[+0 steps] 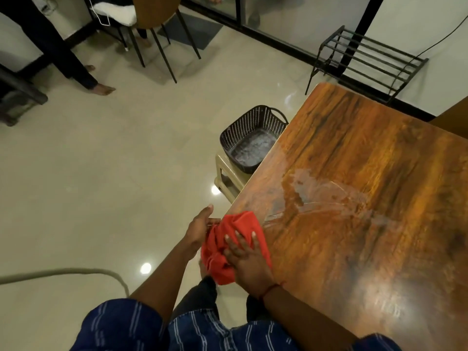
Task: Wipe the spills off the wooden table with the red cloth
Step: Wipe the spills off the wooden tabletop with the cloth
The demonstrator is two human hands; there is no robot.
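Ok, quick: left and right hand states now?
Left hand: against the red cloth, fingers hidden, cannot tell.
Right hand: open, flat on the cloth.

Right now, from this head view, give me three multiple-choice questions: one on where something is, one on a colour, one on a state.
1. Where is the red cloth?
A) inside the basket
B) at the wooden table's near-left edge
C) at the table's far corner

2. What colour is the basket beside the table?
A) black
B) white
C) yellow

3. How does the right hand meet the cloth?
A) fingers straight, pressing on it
B) hovering clear of it
C) closed in a fist beside it

Answers:
1 B: the cloth is bunched on the near-left edge and partly hangs over it.
2 A: its perforated walls are black.
3 A: straight fingers lie across the cloth, while the spill beyond it is not yet wiped.
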